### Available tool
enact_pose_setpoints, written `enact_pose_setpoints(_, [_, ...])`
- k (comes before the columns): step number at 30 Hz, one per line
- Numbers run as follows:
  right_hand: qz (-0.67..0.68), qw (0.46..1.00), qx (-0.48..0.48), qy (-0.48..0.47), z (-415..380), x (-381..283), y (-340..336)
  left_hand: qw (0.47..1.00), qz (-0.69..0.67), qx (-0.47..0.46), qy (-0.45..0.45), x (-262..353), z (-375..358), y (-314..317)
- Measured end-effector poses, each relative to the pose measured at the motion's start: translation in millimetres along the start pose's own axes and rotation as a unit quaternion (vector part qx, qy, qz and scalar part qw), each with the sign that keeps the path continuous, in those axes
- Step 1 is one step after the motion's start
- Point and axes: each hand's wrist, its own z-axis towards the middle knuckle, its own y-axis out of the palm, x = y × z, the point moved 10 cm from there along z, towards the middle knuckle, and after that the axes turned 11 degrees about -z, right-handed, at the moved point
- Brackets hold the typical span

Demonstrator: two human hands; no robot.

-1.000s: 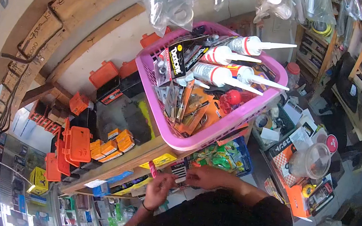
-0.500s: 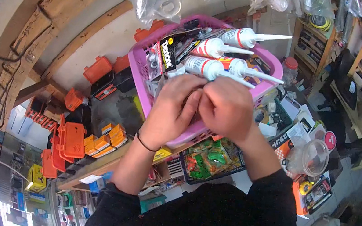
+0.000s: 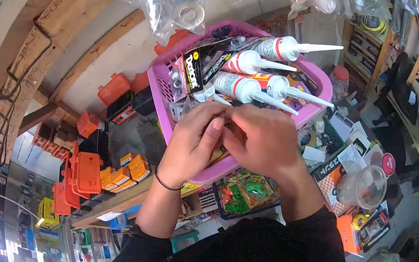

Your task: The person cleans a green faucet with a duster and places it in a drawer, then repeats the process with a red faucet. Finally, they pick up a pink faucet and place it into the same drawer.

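My left hand (image 3: 191, 142) and my right hand (image 3: 268, 140) meet over the near side of a pink plastic basket (image 3: 315, 87). Both have curled fingers, with the fingertips pressed together. Whatever lies between them is hidden. Just beyond my hands, several white sealant tubes (image 3: 235, 86) with long nozzles lie in the basket, pointing right. A black Dextone packet (image 3: 193, 70) leans beside them on the left. Below the right hand, the basket's near rim (image 3: 220, 170) shows.
Clear plastic bags of metal fittings (image 3: 172, 4) hang above the basket. Orange cases (image 3: 87, 172) and small orange-yellow boxes (image 3: 126, 171) stand to the left. A tray of green and red packets (image 3: 246, 194) sits below. Clear round tubs (image 3: 368, 186) and papers crowd the right.
My right hand has turned from a fist, its fingers now reaching across toward my left fingertips. Both hands sit slightly lower against the tubes, and the view has shifted a little.
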Motion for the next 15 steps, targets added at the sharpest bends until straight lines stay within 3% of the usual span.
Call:
enact_pose_setpoints(3, [-0.005, 0.999, -0.01, -0.038, -3, -3, 1, 0.998, -0.032, 0.039, 0.027, 1, -2, -8])
enact_pose_setpoints(8, [0.003, 0.999, -0.018, -0.04, -3, -3, 1, 0.994, -0.06, 0.078, -0.039, -11, -5, -16])
enact_pose_setpoints(15, [0.019, 0.999, 0.04, 0.01, -1, 5, -7, 0.991, -0.062, 0.094, -0.068, -20, -7, -16])
